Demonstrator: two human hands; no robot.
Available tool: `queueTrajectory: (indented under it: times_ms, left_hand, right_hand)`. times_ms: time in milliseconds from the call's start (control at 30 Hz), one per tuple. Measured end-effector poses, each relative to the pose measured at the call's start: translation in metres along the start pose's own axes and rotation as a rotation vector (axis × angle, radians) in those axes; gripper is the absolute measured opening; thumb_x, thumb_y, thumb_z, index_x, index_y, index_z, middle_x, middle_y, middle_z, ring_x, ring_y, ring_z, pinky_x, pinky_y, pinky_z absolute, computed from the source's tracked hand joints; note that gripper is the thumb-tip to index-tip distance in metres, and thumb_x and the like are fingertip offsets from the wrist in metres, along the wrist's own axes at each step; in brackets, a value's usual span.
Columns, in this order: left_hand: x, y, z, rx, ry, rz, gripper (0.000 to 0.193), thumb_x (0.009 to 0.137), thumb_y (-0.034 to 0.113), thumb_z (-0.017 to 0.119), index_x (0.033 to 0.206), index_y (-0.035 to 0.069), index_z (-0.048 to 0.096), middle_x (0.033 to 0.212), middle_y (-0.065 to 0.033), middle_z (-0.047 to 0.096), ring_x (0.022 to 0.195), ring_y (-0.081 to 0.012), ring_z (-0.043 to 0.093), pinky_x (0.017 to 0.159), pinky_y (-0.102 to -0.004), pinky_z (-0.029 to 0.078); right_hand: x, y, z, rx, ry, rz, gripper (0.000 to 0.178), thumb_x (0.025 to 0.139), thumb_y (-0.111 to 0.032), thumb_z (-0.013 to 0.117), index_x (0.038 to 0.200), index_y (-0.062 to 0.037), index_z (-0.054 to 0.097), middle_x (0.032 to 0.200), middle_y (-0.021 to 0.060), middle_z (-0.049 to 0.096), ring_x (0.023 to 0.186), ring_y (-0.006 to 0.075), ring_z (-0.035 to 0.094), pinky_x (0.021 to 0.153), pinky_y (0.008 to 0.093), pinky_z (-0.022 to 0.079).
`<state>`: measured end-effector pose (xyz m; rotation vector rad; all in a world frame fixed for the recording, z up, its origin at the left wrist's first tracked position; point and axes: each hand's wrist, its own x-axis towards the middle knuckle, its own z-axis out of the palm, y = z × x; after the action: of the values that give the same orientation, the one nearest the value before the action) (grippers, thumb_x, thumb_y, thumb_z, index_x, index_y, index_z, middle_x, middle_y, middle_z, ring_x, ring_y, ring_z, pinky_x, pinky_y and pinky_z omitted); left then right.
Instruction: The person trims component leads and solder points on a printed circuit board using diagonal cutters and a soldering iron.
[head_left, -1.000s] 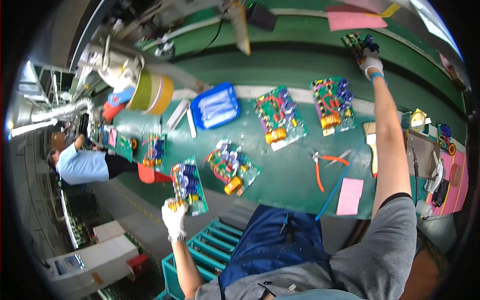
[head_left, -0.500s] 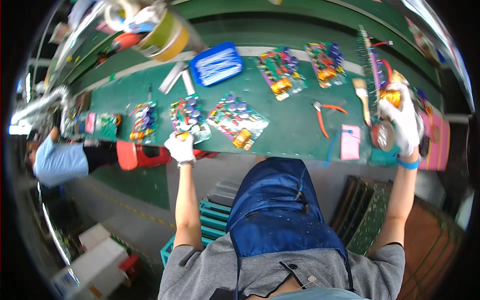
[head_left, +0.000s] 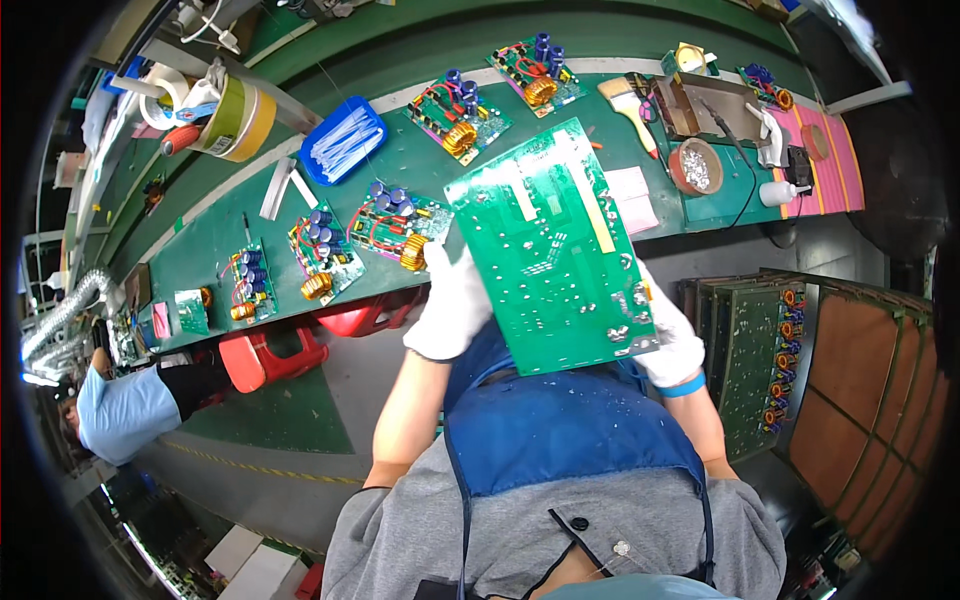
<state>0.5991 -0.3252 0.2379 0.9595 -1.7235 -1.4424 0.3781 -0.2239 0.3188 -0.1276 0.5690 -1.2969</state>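
Altogether, five circuit boards [head_left: 460, 118] crowded with parts are laid along the green table [head_left: 235, 210], and one more, the raised board [head_left: 550, 260], is held up before the blue apron [head_left: 570, 440]. One blue tray [head_left: 345, 140], one paintbrush [head_left: 630, 108], one bowl [head_left: 695, 166] of metal bits and two red stools [head_left: 268, 358] are also seen. One other person [head_left: 130, 405], in light blue, is shown at the far left.

The raised board's far face is hidden; only its flat green side, marked with two pale strips, is turned into view. The boards in the rack [head_left: 745, 370] at right are overlapped and cannot be counted.

The raised board is placed between the two gloved hands. By the right hand [head_left: 672, 335], its lower right edge is gripped, with the fingers partly covered by it. The left hand [head_left: 450, 305] is set right against its left edge; whether it is closed on the board cannot be told, since its fingers are partly hidden.
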Motion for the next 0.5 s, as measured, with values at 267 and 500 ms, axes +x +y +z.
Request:
queueTrajectory:
  times_ms: [267,500]
  left_hand:
    - [0.026,0.113,0.108,-1.235,0.131,-0.463,0.047,0.093,0.035,0.049,0.132,0.011,0.038,0.121,-0.0063,0.051,0.107,-0.0174,0.053,0.09,-0.0358,0.046]
    - [0.038,0.144,0.189,-0.594,0.392,-0.24,0.055,0.092,0.014,0.052,0.139,0.01,0.024,0.124,-0.0113,0.046,0.104,-0.0132,0.051,0.091,-0.029,0.043]
  right_hand:
    - [-0.049,-0.058,-0.056,-0.049,0.063,0.179,0.088,0.08,-0.072,0.038,0.137,-0.0059,0.031,0.132,0.0129,0.044,0.115,0.0261,0.049,0.096,0.0419,0.041]
    - [-0.031,-0.098,-0.09,-0.447,0.15,0.039,0.045,0.098,-0.035,0.037,0.13,-0.0045,0.042,0.119,0.0044,0.055,0.101,0.0129,0.057,0.085,0.026,0.048]
